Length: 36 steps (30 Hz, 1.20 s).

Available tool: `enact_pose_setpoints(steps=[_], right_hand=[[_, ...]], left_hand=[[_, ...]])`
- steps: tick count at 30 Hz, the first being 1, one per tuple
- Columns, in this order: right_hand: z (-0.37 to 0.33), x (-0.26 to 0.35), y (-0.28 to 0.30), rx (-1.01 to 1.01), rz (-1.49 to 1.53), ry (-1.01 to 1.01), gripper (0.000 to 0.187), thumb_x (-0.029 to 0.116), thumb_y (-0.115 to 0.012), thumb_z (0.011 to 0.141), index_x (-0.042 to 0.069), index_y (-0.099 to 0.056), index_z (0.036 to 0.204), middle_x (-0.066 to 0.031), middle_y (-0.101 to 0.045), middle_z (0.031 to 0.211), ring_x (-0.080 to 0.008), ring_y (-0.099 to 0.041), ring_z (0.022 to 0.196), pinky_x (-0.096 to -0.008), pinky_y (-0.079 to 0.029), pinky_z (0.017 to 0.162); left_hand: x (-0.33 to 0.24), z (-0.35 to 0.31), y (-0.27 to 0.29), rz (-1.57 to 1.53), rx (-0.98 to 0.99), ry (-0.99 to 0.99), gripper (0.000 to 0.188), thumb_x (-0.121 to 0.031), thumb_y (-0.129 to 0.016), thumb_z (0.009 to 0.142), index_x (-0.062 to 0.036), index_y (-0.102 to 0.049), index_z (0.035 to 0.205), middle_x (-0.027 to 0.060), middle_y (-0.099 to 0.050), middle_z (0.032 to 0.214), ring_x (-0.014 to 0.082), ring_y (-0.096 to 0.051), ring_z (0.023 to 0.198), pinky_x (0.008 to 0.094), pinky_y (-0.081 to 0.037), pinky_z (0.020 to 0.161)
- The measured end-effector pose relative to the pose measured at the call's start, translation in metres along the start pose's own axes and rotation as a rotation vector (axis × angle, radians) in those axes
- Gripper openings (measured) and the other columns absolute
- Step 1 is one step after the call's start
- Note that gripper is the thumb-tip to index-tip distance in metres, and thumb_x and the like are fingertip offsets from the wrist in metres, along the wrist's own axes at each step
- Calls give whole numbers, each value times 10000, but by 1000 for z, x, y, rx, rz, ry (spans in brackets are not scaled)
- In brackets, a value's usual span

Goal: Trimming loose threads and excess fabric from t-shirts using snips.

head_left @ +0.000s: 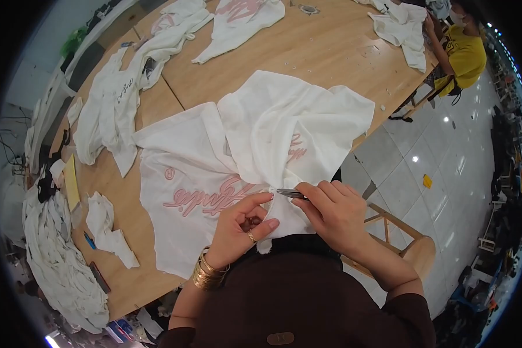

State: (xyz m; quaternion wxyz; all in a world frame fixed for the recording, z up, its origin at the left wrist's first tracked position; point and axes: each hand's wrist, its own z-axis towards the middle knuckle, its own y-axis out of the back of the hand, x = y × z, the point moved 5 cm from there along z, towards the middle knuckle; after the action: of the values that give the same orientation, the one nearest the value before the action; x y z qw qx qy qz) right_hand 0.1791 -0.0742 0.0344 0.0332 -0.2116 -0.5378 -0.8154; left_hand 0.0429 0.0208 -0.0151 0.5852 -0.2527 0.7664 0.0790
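Observation:
A white garment (298, 110) with pink lettering lies spread and bunched over the near edge of the table, in front of my body. My left hand (238, 226), with a ring and several gold bangles, has its fingers curled at the garment's edge; the index fingertip presses by a gathered spot in the cloth. My right hand (337, 211) is closed around small dark metal thread snips (290, 193). Their tips point left and meet the gathered cloth just beside my left index finger. Folds hide part of the cloth between my hands.
More white garments (113, 98) lie along the wooden table (185, 69), and a large white heap (64, 261) sits at the left. A blue pen (89, 240) and a dark phone-like object (100, 277) lie near it. A wooden stool (414, 255) stands right; a person in yellow (467, 58) sits far right.

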Motion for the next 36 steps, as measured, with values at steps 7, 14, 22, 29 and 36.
enact_pose_setpoints(steps=[7, 14, 22, 29, 36], right_hand=[[-2, -12, -11, 23, 386, -247, 189, 164, -671, 774, 63, -617, 925, -22, -560, 695, -122, -499, 574, -250, -387, 535], [-8, -31, -24, 148, 989, -657, 288, 218, -667, 800, 23, -591, 997, 7, -524, 695, -68, -461, 613, -214, -395, 567], [1, -11, 8, -53, 349, -202, 264, 171, -755, 692, 72, -612, 891, -29, -548, 675, -139, -504, 561, -236, -396, 515], [0, -1, 12, 1, 237, -45, 253, 177, -754, 649, 96, -617, 845, -2, -536, 656, -174, -502, 560, -288, -380, 503], [0, 3, 15, 159, 159, 2, 212, 234, -694, 719, 143, -591, 881, 9, -489, 678, -170, -508, 632, -299, -386, 565]], left_hand=[[3, 4, -3, -56, -76, -23, 428, 8, -649, 800, 9, -494, 1199, -36, -546, 765, 4, -464, 674, 159, -395, 605], [9, 2, -5, -99, -67, 7, 418, 0, -651, 799, 7, -504, 1191, -46, -527, 759, 0, -449, 671, 149, -377, 609], [6, 1, -2, -154, -70, 49, 406, -3, -647, 799, 1, -517, 1183, -20, -583, 812, 11, -503, 703, 154, -402, 629], [-1, 3, -3, -193, 20, 69, 465, 13, -644, 791, -13, -488, 1228, -9, -589, 848, 29, -527, 759, 169, -426, 677], [-6, 3, -5, -105, 67, 81, 512, 46, -624, 793, -25, -456, 1271, -3, -587, 886, 37, -535, 782, 173, -440, 694]])
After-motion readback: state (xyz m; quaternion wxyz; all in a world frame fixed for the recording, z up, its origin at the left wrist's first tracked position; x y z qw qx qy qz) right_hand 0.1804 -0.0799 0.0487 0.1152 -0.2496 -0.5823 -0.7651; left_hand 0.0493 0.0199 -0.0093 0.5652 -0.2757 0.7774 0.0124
